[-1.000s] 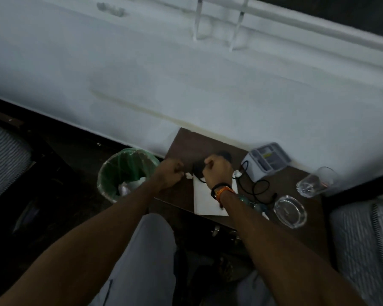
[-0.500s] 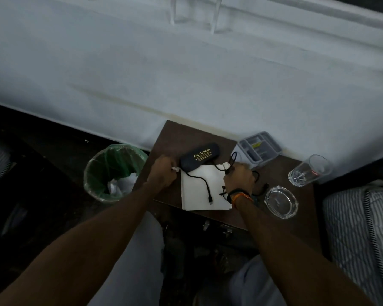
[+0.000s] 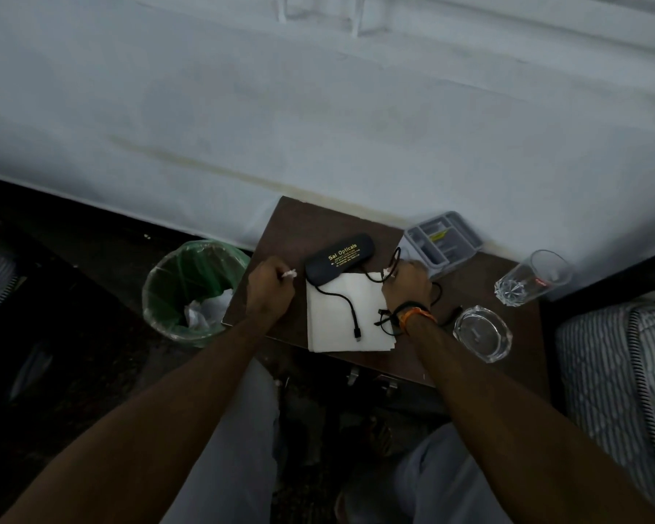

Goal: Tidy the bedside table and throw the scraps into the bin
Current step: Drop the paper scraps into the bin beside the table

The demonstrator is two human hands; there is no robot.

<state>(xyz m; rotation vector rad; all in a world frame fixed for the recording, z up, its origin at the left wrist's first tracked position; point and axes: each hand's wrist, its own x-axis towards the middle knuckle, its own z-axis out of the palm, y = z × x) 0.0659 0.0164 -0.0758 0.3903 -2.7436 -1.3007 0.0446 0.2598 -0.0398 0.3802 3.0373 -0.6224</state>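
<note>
A dark brown bedside table [image 3: 311, 221] stands against the white wall. My left hand [image 3: 269, 289] is closed over its left part, pinching a small white paper scrap [image 3: 290, 274]. My right hand [image 3: 407, 287] is closed near the middle, with a white scrap [image 3: 387, 273] and the black cable [image 3: 341, 296] at its fingertips. A black spectacle case [image 3: 339, 257] with gold lettering lies between my hands, partly on a stack of white napkins [image 3: 341, 323]. The green-lined bin [image 3: 193, 289] stands on the floor to the table's left, with white scraps inside.
A grey compartment box [image 3: 443, 238] sits at the table's back. A drinking glass [image 3: 532, 277] and a glass ashtray [image 3: 483, 332] stand at the right. A striped mattress [image 3: 617, 376] borders the right side. My knees are below the table's front edge.
My right hand moved right off the spectacle case, which now shows fully, to the cable's far end. My left hand stayed closed on its scrap. The camera tilted, shifting the scene.
</note>
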